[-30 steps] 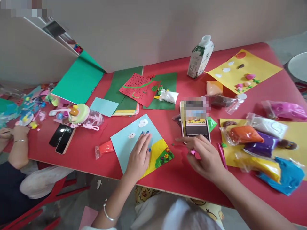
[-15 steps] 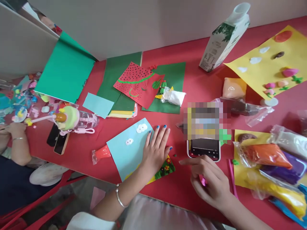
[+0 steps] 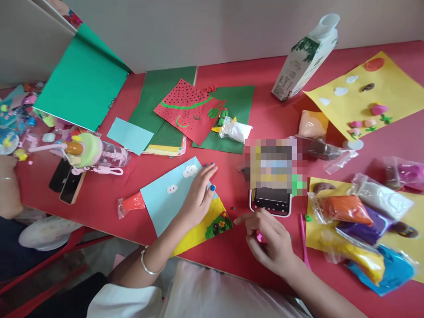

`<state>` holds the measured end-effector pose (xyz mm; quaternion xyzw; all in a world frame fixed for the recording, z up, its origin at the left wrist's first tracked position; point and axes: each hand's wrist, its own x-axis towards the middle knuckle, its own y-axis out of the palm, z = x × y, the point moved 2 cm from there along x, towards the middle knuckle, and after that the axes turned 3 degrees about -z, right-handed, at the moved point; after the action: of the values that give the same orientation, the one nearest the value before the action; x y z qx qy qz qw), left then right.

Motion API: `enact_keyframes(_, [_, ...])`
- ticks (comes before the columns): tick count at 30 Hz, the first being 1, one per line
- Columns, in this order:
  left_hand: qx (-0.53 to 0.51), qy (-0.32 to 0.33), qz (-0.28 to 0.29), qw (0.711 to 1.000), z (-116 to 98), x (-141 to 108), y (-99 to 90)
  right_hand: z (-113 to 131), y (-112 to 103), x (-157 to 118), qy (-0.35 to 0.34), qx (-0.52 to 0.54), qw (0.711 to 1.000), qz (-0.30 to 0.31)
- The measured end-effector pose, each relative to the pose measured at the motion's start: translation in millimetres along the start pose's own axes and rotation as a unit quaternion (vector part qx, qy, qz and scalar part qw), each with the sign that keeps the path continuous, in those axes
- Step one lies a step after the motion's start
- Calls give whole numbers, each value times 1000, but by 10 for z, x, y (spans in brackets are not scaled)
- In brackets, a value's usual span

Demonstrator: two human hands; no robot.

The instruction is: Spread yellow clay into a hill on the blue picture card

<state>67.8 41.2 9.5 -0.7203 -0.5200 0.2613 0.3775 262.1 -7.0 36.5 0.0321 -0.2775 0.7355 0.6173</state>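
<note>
My left hand rests edge-on over the blue and yellow picture card, its fingers extended and holding nothing. Two white clouds with faces lie on the card's blue part, and clay flowers on green decorate its right corner. To the right, my right hand is curled around a small piece of pink clay, with the index finger pointing left. Just beyond that hand is a phone in a white case, its upper part pixelated. A dark green crumb sits between the card and the phone.
Bagged clay in orange, yellow, purple and blue lies at right, beside a pink stick. A carton stands at the back near a yellow picture. Watermelon artwork is at centre back. Left are a cup and a person's arm.
My left hand has lifted from lying flat and turned onto its side, uncovering more of the card's yellow part and flowers. The view has shifted, showing more at the right.
</note>
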Motion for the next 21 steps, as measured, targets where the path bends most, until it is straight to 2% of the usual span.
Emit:
enact_keyframes(3, [59,21,-23,998,-53,26,54,7,0,-8,0,9,1000,-5])
enact_keyframes(6, [139,73,10,987,-130,42,227,20,7,3,-5,13,1000,0])
enact_keyframes(10, [177,84,13,981,-135,74,328,0,-4,21,-1,-5,1000,1])
enact_keyframes(14, [88,84,-16,992,-91,122,265,-43,-2,-4,6,-29,999,30])
enact_keyframes(17, [-25,62,-84,994,-56,96,137,-60,34,-40,-12,-58,995,79])
enact_keyframes(19, [-32,44,-131,990,-34,0,26,-53,71,-60,-35,-80,991,106])
enact_keyframes(21, [9,29,-148,989,-13,-162,-80,-25,120,-80,-67,-104,985,123])
